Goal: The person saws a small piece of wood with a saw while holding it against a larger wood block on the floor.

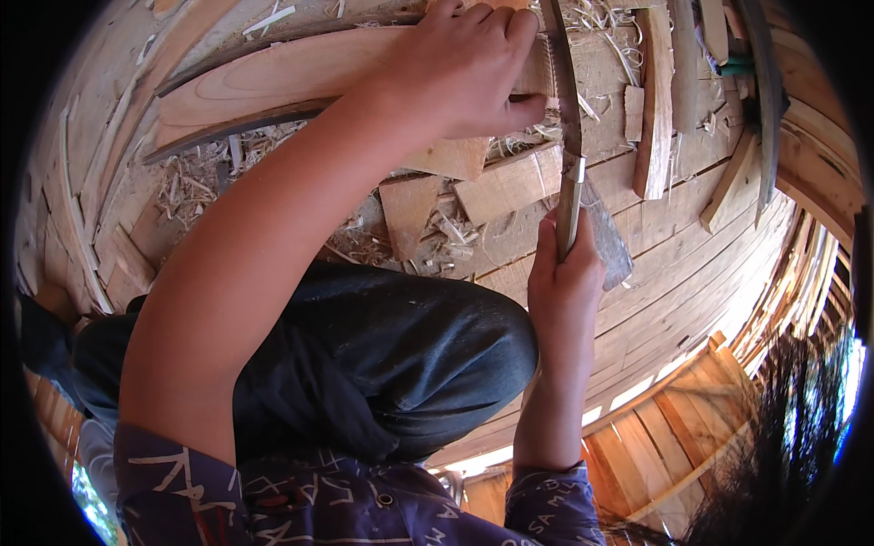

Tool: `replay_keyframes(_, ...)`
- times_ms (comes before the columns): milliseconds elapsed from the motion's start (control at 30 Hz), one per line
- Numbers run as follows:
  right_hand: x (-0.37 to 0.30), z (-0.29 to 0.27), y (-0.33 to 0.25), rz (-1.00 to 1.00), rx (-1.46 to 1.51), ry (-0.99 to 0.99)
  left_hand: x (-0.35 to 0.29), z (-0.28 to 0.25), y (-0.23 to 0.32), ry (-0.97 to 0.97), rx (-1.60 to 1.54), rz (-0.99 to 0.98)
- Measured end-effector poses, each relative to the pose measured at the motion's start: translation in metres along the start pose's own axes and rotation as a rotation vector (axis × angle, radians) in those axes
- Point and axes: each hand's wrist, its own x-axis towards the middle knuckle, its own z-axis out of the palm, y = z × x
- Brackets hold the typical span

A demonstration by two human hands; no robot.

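Note:
A long knife [568, 100] with a dark, narrow blade and a wooden handle is in my right hand [569, 259]. The fingers wrap round the handle below a pale metal collar, and the blade points away from me. My left hand [478, 68] grips the right end of a curved wooden plank [273, 77], fingers over its far side and thumb on its near side. Just right of that hand, the blade crosses beside the plank's end; whether it touches the wood is not clear. The blade's tip runs out of the top edge.
Wood offcuts [510, 182] and curly shavings [196, 182] lie on the board floor [637, 241] in front of my knees. Loose sticks [654, 109] lie at the right. A flat grey piece [605, 237] rests beside my right hand. Curved plank walls rise at the right.

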Motion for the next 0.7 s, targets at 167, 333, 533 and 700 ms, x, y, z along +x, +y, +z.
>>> replay_keyframes(167, 0.003, 0.0, -0.001, -0.015, 0.03, -0.004, 0.0, -0.008, -0.003, -0.091, 0.002, 0.088)
replay_keyframes(333, 0.004, -0.004, -0.008, -0.031, 0.014, 0.007, -0.003, -0.01, 0.0, -0.019, -0.047, 0.086)
replay_keyframes(533, -0.005, -0.007, -0.011, 0.003, -0.047, 0.009, -0.006, -0.013, 0.001, -0.085, 0.027, 0.086)
replay_keyframes(700, 0.014, 0.005, -0.012, -0.014, 0.021, 0.022, -0.001, -0.015, -0.001, -0.1, -0.032, 0.069)
